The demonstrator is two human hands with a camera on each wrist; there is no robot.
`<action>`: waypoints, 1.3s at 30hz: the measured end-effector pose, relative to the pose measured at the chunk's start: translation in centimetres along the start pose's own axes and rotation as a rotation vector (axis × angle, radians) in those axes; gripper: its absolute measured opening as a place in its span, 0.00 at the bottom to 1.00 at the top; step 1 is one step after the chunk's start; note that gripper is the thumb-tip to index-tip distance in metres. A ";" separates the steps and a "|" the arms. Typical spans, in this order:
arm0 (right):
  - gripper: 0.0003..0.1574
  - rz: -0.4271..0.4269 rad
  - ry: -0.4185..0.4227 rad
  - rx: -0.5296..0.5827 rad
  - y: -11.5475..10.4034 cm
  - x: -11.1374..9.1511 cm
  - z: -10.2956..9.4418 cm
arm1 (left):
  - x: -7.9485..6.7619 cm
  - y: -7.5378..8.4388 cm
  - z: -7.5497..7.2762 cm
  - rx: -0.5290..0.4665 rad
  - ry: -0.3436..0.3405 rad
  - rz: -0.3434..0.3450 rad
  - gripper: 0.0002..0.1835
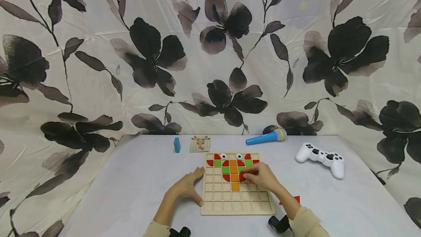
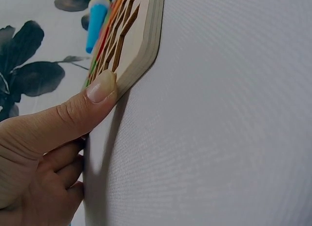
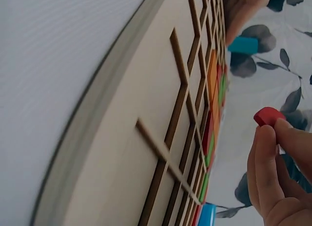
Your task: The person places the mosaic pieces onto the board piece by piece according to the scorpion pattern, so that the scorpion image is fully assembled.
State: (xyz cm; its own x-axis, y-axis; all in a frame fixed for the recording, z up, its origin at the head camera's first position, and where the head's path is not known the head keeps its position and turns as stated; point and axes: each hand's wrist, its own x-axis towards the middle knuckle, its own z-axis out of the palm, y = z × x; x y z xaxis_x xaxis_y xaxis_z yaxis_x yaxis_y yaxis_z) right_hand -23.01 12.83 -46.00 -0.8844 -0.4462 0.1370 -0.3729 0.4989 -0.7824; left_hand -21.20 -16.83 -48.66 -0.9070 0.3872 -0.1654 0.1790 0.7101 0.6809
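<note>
A wooden grid board (image 1: 213, 207) lies on the table with red, green and orange pieces and two eye pieces in its upper cells. My right hand (image 1: 263, 176) is over the board's right half, pinching a red rounded piece (image 3: 267, 116) between thumb and finger. That piece appears above the board's surface in the right wrist view. Against the board's left side, my left hand (image 1: 187, 186) has its fingers spread. Its thumb (image 2: 100, 92) touches the board's near-left corner, and its fingertips reach the left edge farther up.
Behind the board lie a pattern card (image 1: 197, 150), a blue block (image 1: 177, 145) and a blue toy microphone (image 1: 263, 138). A white game controller (image 1: 320, 156) is at the right. Red pieces (image 1: 297, 199) lie partly hidden by my right forearm. A patterned cloth (image 1: 223, 54) hangs behind the table.
</note>
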 end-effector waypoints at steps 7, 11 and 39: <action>0.10 -0.031 -0.039 0.041 -0.3 0.8 0.7 | 0.0 0.1 0.0 -0.001 0.004 0.002 0.62; 0.09 -0.033 -0.086 -0.019 -0.1 0.9 1.4 | -0.2 0.2 0.0 -0.006 0.004 0.007 0.62; 0.11 -0.147 -0.212 -0.465 -2.3 -0.1 4.3 | 0.0 -0.2 0.1 -0.003 -0.001 0.021 0.61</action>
State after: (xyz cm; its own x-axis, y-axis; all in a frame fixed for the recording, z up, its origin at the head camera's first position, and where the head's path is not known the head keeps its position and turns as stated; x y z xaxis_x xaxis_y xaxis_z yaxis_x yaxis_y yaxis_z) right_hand -20.92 8.58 -46.83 -0.7554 -0.6524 0.0611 -0.6161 0.6754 -0.4053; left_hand -21.25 -16.91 -48.83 -0.9024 0.4032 -0.1518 0.1972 0.6997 0.6867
